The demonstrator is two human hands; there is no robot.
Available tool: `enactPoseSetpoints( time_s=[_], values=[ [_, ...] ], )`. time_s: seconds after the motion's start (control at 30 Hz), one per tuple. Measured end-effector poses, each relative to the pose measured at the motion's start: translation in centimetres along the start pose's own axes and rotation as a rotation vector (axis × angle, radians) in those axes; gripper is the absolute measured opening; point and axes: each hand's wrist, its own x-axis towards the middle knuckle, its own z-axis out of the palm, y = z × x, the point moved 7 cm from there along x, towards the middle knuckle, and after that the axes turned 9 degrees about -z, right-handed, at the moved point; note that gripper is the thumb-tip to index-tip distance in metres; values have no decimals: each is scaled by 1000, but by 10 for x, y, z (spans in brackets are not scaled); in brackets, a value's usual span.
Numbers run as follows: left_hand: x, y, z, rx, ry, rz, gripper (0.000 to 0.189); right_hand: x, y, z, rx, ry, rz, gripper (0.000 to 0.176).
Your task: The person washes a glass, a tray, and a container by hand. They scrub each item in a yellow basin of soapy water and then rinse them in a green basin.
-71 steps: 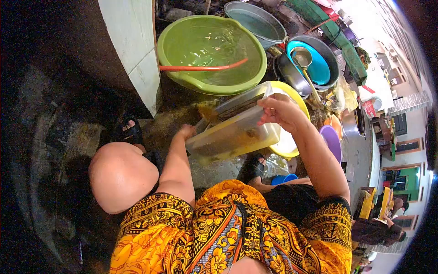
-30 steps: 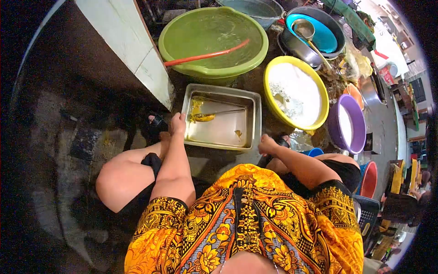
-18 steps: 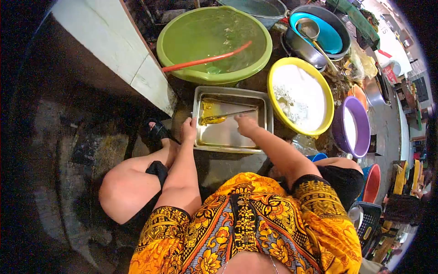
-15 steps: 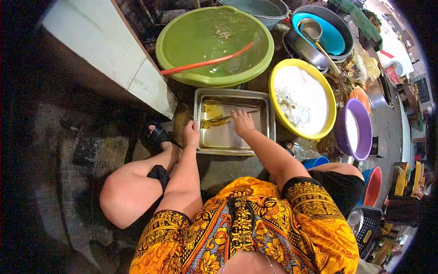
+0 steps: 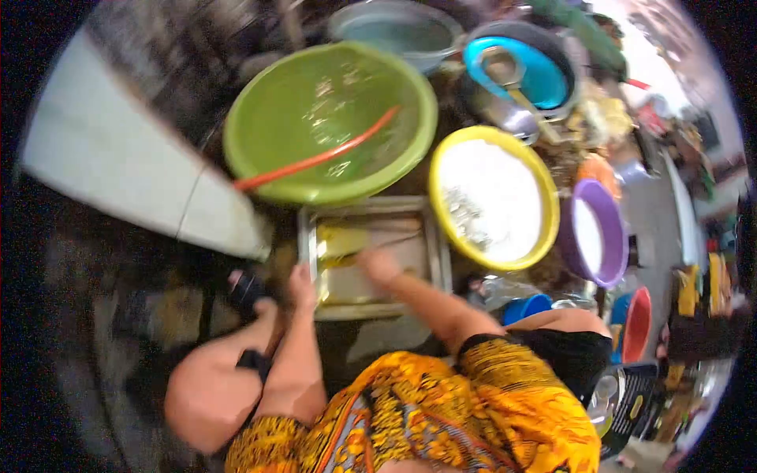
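Observation:
A rectangular metal tray (image 5: 371,309) lies on the floor in front of me. My left hand (image 5: 301,287) is at its left rim, fingers closed around the edge. Inside the tray is my right hand (image 5: 380,266), blurred by motion, so its fingers do not show clearly. Just left of that hand, a dark yellowish strip (image 5: 337,260) lies on the tray's bottom; I cannot make out what it is or whether the hand holds it. A yellow patch (image 5: 339,236) shows at the tray's upper left.
Behind the tray stands a large green basin (image 5: 300,94) of water with an orange hose (image 5: 323,156) in it. To the right are a yellow basin (image 5: 550,197) with white contents and a purple basin (image 5: 615,252). A white tiled block (image 5: 118,165) rises at left.
The whole view has shifted and blurred, with the scene now lower and further left. My right hand has moved a little left within the tray; my left hand stays at the rim.

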Motion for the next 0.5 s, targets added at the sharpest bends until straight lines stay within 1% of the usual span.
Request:
enactPoseSetpoints(
  time_s=[0.03,0.07,0.1,0.13,0.17,0.2,0.27,0.3,0.37,0.4,0.47,0.5],
  values=[
    [-10,19,0,25,-2,-40,29,19,-4,33,-189,120,-42,32],
    [-11,21,0,28,64,86,29,36,-8,66,-381,247,-59,33],
    [-2,12,-1,277,122,117,30,28,-13,52,-220,389,22,33],
    [7,-4,1,306,72,60,30,24,-18,40,-214,304,54,32],
    [4,5,-1,360,93,93,31,24,-22,34,-197,215,71,30],
    [7,1,0,362,83,117,31,23,-22,36,-195,234,91,30],
    [14,-7,-1,351,82,134,31,29,-25,58,-131,53,-23,27],
    [12,-6,-4,352,81,152,31,22,-26,48,-132,69,-15,27],
    [8,-2,-4,372,85,166,32,4,-25,37,46,-84,16,23],
    [8,0,-2,364,78,179,32,-3,-19,24,40,-77,29,23],
    [7,-2,-3,363,79,112,32,-15,-3,-7,72,-65,7,23],
    [3,5,-4,326,70,132,32,-27,11,-37,65,-58,16,23]
  ],
)
